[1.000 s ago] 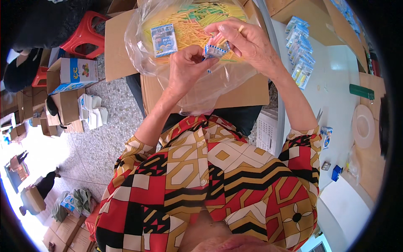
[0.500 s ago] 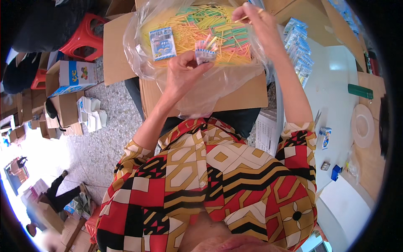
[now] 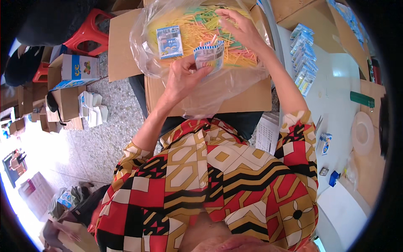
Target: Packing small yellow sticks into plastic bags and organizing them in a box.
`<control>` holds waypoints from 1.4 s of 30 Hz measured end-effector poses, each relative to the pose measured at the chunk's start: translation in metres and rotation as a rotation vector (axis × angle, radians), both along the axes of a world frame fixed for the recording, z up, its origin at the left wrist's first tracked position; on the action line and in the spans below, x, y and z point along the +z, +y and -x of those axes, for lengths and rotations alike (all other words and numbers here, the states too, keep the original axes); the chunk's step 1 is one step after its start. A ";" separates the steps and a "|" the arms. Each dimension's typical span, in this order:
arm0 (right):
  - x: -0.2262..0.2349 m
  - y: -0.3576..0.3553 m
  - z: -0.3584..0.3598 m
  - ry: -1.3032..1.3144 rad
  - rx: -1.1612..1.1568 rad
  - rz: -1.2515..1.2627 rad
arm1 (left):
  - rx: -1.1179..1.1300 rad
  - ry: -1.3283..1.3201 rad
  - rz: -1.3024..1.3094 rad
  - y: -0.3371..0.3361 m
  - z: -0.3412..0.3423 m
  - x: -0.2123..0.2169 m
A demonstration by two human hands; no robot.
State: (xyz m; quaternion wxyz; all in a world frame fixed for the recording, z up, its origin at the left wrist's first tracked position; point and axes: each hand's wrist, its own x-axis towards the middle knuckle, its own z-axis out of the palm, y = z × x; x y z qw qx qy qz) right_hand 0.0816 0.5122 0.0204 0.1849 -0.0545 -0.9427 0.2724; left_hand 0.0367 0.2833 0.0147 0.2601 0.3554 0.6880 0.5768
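My left hand (image 3: 181, 79) is closed on the lower part of a small blue-and-white packet (image 3: 209, 58), tilted over the box. A few pink and pale sticks stand out of the packet's open top. My right hand (image 3: 244, 32) hovers at the far right of the pile, fingers stretched out and apart, with nothing visible in them. Below it spread many thin sticks (image 3: 195, 33) in yellow, orange, pink and green. They lie in a clear plastic bag (image 3: 145, 54) lining a cardboard box (image 3: 245, 100). A flat packet (image 3: 169, 44) rests on the sticks left of my left hand.
On the pale table (image 3: 338, 88) at right lie a row of packets (image 3: 304, 59), a green tool (image 3: 362, 99), a white ring (image 3: 363, 129) and a small blue item (image 3: 334, 179). Red stools (image 3: 88, 33) and cartons (image 3: 79, 69) stand left. Another person's arm (image 3: 67, 230) shows at lower left.
My right hand has moved left over the pile, and the stick it held is no longer seen in it. The packet in my left hand has turned, showing more of its face.
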 end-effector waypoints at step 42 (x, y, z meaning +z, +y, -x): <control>0.027 0.040 -0.253 -0.173 -0.431 0.557 | 0.039 -0.350 -0.202 0.005 -0.004 0.003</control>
